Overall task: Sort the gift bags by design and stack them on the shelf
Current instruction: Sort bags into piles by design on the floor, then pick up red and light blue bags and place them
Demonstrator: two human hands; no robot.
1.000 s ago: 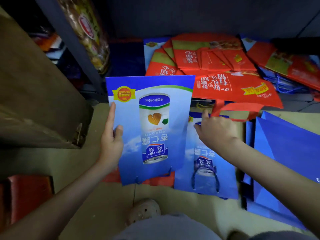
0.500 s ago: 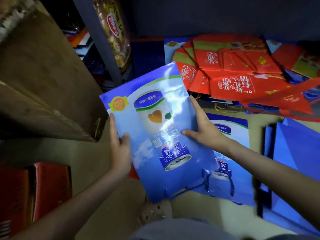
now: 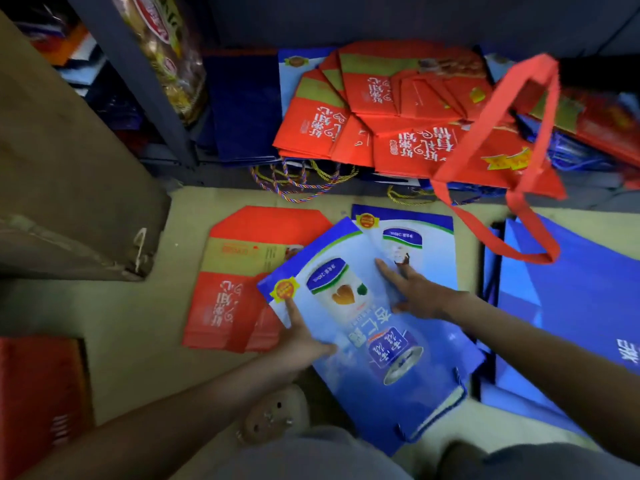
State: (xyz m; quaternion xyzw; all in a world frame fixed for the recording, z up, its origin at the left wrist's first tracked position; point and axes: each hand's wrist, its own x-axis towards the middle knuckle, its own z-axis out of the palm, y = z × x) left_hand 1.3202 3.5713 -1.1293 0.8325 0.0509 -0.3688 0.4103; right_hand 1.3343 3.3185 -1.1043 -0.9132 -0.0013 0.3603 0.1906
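A blue gift bag (image 3: 367, 327) printed with a can lies tilted on the floor, on top of a second bag of the same design (image 3: 419, 233). My left hand (image 3: 301, 337) holds its left edge, thumb on the printed face. My right hand (image 3: 415, 292) lies flat on the bag's upper right part with straight fingers. Left of them a red and gold gift bag (image 3: 235, 271) lies flat on the floor. A pile of red gift bags (image 3: 381, 116) sits on the low shelf behind.
A red strap handle (image 3: 502, 133) loops down from the red pile toward large plain blue bags (image 3: 571, 289) on the right. A cardboard box (image 3: 69, 168) stands at left beside the shelf's upright post (image 3: 138, 91). Cord handles (image 3: 298, 181) hang over the shelf edge. My shoe (image 3: 273, 414) is below.
The blue bag has come down from being held up in front of the shelf and now lies on the floor stack. My right hand moved onto its face. The red bag underneath is uncovered.
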